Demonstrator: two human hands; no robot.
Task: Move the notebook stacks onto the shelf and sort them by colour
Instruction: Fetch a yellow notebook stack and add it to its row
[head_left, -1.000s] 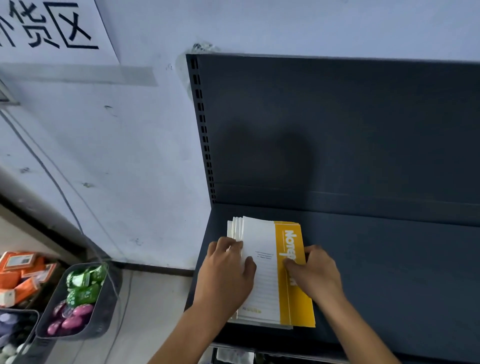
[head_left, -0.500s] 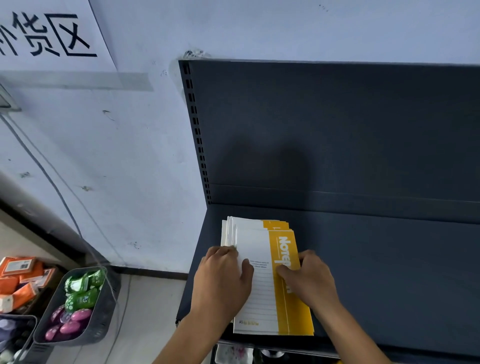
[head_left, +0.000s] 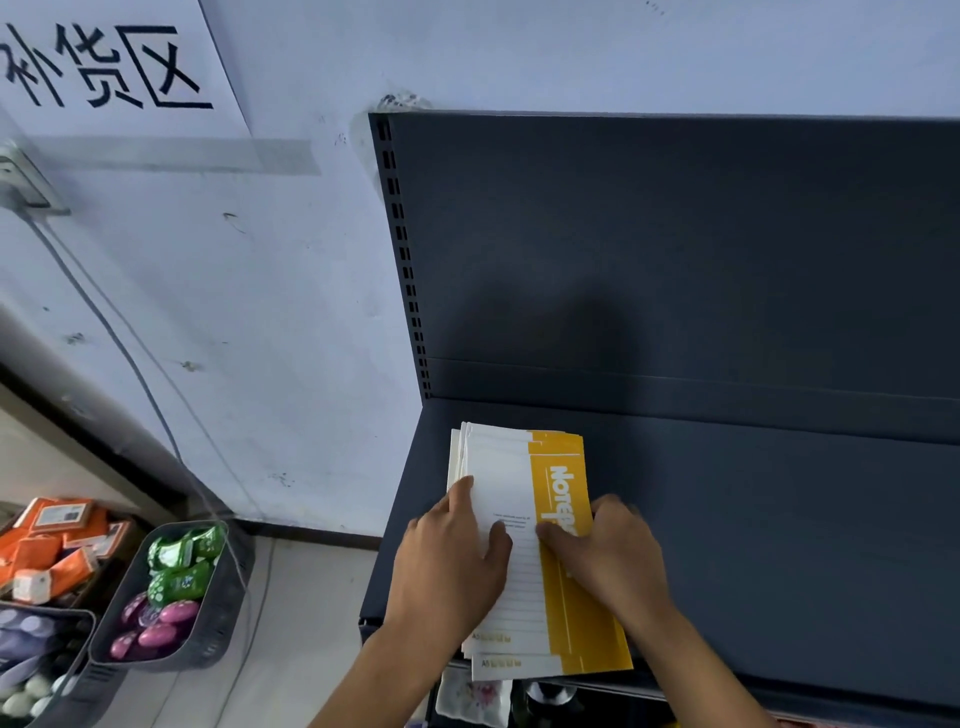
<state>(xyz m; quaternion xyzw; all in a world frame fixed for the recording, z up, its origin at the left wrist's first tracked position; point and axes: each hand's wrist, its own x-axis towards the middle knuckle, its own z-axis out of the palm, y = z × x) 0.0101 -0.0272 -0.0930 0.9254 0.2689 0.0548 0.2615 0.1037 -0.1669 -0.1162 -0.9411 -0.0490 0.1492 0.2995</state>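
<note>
Left hand (head_left: 452, 561) lying flat on, right hand (head_left: 613, 556) pinching (thumb atop) the notebook stack (head_left: 504, 467) at the shelf's (head_left: 753, 519) left end.

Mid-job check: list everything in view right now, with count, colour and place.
notebook stack: one, several white-and-yellow notebooks, left end of shelf
shelf: one, dark grey, against the wall
sign: one, white with black characters, wall upper left
cable: one, grey, running down the wall
basket: one, grey, lower left, holds green and pink packets
orange boxes: several, orange, far left
left hand: one, rests on the stack's left side
right hand: one, holds the stack's right edge
</note>
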